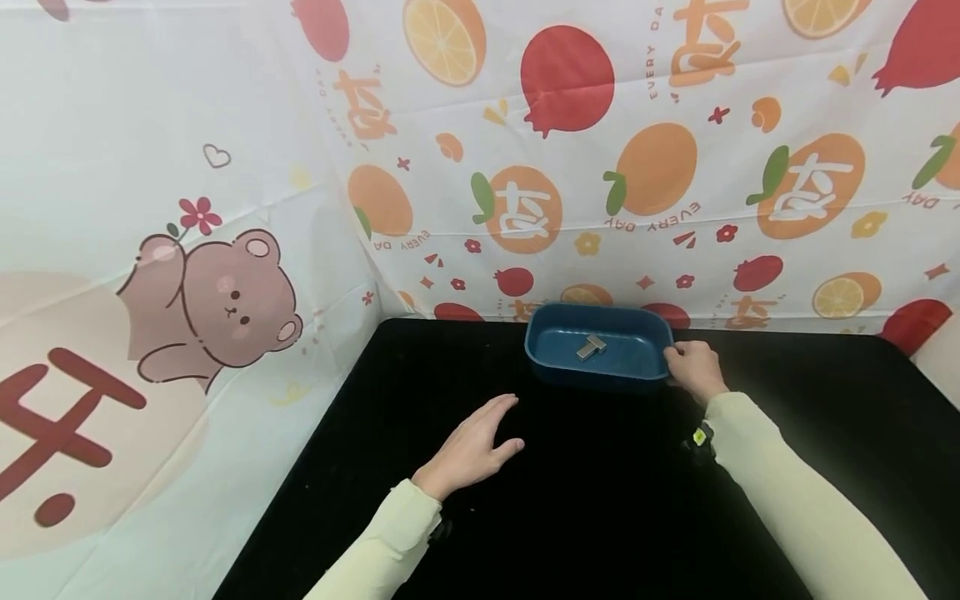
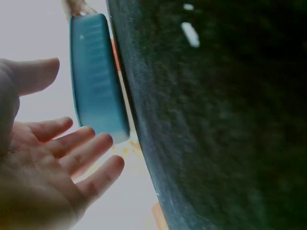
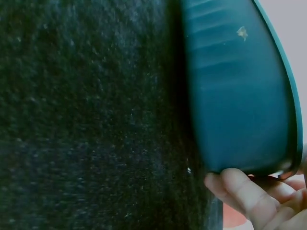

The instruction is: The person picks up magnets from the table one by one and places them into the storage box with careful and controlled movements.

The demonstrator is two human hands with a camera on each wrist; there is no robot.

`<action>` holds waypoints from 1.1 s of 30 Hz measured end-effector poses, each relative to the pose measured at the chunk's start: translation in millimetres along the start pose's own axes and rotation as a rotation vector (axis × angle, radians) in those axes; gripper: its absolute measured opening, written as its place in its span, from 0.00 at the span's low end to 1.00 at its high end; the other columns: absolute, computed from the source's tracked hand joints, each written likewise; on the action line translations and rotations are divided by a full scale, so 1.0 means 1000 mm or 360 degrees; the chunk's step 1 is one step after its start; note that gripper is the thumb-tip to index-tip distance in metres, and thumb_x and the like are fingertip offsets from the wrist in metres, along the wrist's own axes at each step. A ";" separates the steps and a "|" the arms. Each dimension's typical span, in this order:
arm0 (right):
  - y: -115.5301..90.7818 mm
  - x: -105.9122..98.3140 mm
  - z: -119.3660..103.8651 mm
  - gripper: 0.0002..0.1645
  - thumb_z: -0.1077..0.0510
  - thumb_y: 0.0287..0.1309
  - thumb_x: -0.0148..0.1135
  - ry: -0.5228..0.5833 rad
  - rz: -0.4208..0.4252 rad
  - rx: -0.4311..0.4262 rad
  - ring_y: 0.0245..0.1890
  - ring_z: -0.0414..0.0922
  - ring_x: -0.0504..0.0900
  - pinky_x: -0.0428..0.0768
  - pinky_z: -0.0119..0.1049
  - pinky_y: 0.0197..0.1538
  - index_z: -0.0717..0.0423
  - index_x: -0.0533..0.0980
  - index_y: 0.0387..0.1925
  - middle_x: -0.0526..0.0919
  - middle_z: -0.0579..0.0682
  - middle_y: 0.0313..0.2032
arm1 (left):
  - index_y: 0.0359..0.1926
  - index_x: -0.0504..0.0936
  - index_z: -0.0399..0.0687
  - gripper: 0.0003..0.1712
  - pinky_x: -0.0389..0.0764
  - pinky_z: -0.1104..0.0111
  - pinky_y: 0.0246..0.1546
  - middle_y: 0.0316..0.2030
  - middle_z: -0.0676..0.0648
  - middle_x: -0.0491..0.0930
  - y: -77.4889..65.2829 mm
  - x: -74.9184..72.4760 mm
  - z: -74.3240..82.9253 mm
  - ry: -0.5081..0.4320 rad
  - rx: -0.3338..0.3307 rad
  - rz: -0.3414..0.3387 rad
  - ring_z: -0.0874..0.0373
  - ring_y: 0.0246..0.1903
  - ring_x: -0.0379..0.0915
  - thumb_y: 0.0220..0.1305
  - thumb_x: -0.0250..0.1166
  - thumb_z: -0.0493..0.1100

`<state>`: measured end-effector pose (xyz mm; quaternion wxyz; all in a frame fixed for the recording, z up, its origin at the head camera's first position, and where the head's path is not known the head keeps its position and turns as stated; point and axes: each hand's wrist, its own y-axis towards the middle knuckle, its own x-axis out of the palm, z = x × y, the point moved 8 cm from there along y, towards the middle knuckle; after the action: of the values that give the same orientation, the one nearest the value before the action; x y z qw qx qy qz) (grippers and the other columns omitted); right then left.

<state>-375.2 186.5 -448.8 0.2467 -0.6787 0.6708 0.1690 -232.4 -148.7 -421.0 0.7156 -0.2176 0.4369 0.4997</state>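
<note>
A blue rectangular tub (image 1: 600, 371) is at the far edge of the black table in the head view. Inside it lie small metallic, brownish-grey blocks (image 1: 592, 347), too small to make out their kind. My right hand (image 1: 697, 369) grips the tub's right end, thumb at the rim and fingers against the outer wall, as the right wrist view shows with the fingers (image 3: 244, 194) on the tub wall (image 3: 240, 96). Nearer to me, on the left, my left hand (image 1: 468, 446) hovers with fingers extended, apart from the tub and holding nothing.
The black tabletop (image 1: 570, 500) runs up to a white cloth backdrop (image 1: 465, 275) printed with fruit. At the left hangs a white cloth with a bear print (image 1: 240, 300). Pale specks (image 2: 191, 34) show on the dark surface in the left wrist view.
</note>
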 end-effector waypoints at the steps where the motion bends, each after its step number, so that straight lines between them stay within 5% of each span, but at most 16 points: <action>1: 0.002 0.001 -0.001 0.26 0.56 0.71 0.42 0.0000 0.0004 -0.0004 0.37 0.50 0.89 0.87 0.42 0.41 0.72 0.75 0.57 0.79 0.73 0.53 | 0.72 0.64 0.41 0.36 0.69 0.49 0.67 0.73 0.41 0.64 0.000 -0.001 0.001 0.0003 0.0006 -0.0007 0.46 0.71 0.63 0.69 0.62 0.49; 17: 0.001 0.001 0.002 0.26 0.55 0.72 0.42 -0.0033 0.0046 -0.0006 0.35 0.46 0.88 0.88 0.42 0.40 0.70 0.77 0.55 0.81 0.70 0.50 | 0.74 0.62 0.44 0.35 0.67 0.49 0.69 0.74 0.41 0.61 -0.004 0.007 0.011 -0.0084 0.0016 -0.0180 0.48 0.73 0.61 0.71 0.60 0.49; 33: -0.012 0.002 0.004 0.39 0.39 0.76 0.34 -0.0058 -0.0054 0.0099 0.56 0.62 0.79 0.79 0.55 0.58 0.69 0.66 0.65 0.73 0.71 0.59 | 0.73 0.64 0.44 0.35 0.64 0.45 0.70 0.72 0.43 0.65 0.002 0.005 0.014 -0.0017 0.0011 -0.0169 0.45 0.72 0.61 0.71 0.60 0.51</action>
<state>-362.8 186.7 -452.4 0.2828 -0.6788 0.6595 0.1560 -228.1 -134.2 -417.6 0.7441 -0.2353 0.4225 0.4608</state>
